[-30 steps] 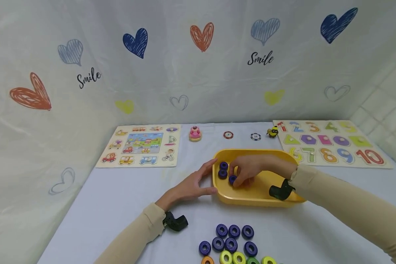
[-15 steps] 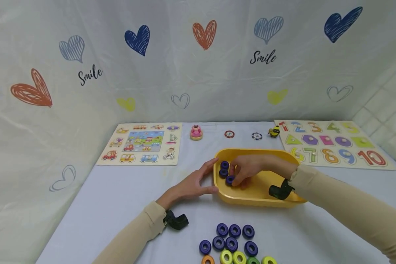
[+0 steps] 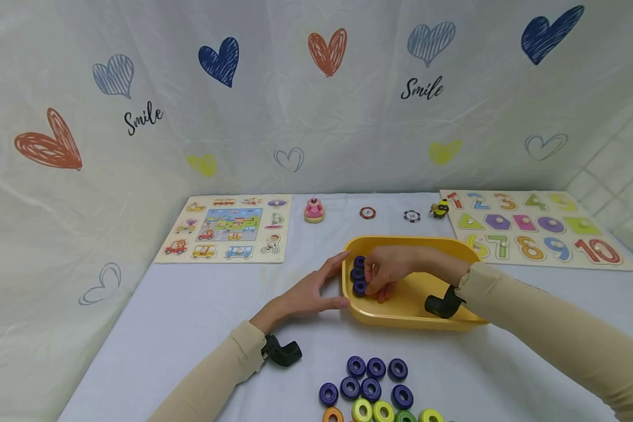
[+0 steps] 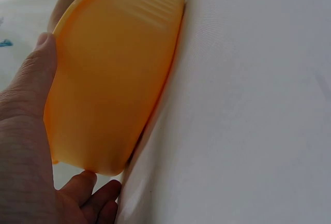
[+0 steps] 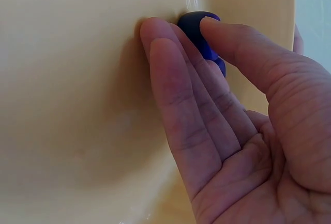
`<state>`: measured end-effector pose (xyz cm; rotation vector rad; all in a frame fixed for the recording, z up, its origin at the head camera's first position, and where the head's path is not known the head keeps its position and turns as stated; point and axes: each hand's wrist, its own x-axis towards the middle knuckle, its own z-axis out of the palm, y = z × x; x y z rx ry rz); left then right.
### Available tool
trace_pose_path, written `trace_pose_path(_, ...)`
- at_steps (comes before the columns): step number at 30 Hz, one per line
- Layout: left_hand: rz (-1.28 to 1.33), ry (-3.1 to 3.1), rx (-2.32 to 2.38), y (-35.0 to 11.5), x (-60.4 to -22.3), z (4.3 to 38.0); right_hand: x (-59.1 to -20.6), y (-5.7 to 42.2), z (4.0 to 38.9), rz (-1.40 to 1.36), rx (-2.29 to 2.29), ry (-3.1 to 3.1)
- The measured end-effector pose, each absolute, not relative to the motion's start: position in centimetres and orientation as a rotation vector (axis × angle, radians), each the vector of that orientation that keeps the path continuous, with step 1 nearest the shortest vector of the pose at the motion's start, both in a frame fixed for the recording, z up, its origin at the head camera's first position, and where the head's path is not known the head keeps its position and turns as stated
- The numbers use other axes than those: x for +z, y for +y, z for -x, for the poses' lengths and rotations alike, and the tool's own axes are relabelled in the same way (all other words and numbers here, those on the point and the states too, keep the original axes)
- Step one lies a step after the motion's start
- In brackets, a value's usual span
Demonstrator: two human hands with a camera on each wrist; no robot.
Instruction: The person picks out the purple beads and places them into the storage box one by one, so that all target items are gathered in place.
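Note:
In the head view my right hand reaches into a yellow plastic tray and pinches a thick purple ring near its left end. Two more purple rings lie just behind it, forming a short row along the end wall. The right wrist view shows my right thumb on one side of the dark purple ring, the fingertips partly behind it. My left hand touches the tray's left end, thumb and fingers spread apart. Up close, the left wrist view has the left thumb along the tray's side.
In front of the tray lie several purple rings, with yellow rings, an orange one and green ones at the bottom edge. A picture puzzle lies back left, a number puzzle back right. Small toys and two chips stand between.
My right hand has slid the pinched purple ring leftward across the tray floor, into line with the two others. The left hand stays at the tray's end.

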<state>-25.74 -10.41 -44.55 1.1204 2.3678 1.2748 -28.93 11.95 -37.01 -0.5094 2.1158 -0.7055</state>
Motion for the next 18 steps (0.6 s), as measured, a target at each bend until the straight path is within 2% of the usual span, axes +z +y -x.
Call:
trace_pose_path(11, -1.136, 2.372, 1.265, -10.3, -44.5, 25.8, -36.1, 12.3, 28.5, 0.58, -0.66, 2.193)
trace_pose_path(18, -1.122, 2.388, 1.259, -10.5, -44.7, 25.8, -33.9, 12.8, 26.6, 0.71, -0.584, 2.272)
